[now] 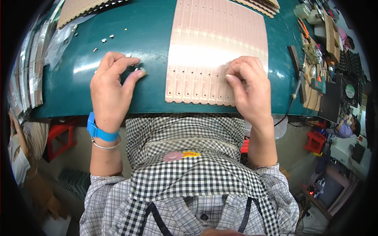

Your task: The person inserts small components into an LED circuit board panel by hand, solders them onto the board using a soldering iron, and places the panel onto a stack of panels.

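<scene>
My left hand [112, 80] is over the green table [153, 94], thumb and forefinger apart. Several tiny shiny metal parts [136, 69] lie between and beside its fingertips. A pinkish panel [197, 84], marked off into long narrow strips with small dark holes and scalloped near ends, lies flat right of the middle. My right hand [252, 84] rests over the near right part of that panel, thumb and forefinger drawn together in a pinch. Whatever sits in the pinch is too small and hidden to name.
More tiny metal parts [104, 40] are scattered at the far left. Stacked pinkish panels [84, 10] stand at the back left, near silvery strips [31, 67]. A soldering iron [298, 80] with its cable is at the right, beside wooden boards and tools. Other people sit farther off.
</scene>
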The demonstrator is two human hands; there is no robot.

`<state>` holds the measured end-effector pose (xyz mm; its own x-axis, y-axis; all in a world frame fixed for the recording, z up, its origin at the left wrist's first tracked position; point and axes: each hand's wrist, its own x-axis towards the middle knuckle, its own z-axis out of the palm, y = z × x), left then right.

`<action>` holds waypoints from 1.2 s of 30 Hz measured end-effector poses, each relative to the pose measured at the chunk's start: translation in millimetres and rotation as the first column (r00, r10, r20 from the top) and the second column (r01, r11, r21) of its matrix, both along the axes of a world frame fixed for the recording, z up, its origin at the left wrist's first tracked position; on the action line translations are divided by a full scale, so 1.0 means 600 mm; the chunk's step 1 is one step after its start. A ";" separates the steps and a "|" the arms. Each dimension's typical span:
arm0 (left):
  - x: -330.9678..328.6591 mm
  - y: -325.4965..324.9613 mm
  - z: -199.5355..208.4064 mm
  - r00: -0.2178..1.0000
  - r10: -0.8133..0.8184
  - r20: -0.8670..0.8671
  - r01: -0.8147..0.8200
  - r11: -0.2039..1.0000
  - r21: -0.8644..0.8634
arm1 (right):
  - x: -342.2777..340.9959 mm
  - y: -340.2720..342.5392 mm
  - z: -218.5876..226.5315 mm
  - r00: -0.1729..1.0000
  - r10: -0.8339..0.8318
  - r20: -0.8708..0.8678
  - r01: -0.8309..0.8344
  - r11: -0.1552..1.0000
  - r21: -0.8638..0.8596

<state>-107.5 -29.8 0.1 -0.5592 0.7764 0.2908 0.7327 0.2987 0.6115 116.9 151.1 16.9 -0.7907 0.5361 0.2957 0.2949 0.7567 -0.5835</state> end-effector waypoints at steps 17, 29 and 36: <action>0.005 0.010 -0.018 0.998 -0.051 -0.044 0.053 0.997 0.059 | -0.011 -0.002 -0.011 0.999 0.006 0.054 -0.015 0.986 0.165; 0.019 0.007 0.004 0.994 0.001 0.109 -0.011 0.996 0.092 | -0.013 0.003 -0.005 0.991 0.044 0.124 -0.067 0.980 0.185; 0.019 0.001 -0.010 0.984 -0.051 0.170 0.013 0.976 0.219 | -0.016 0.001 -0.008 0.993 0.042 0.113 -0.063 0.978 0.198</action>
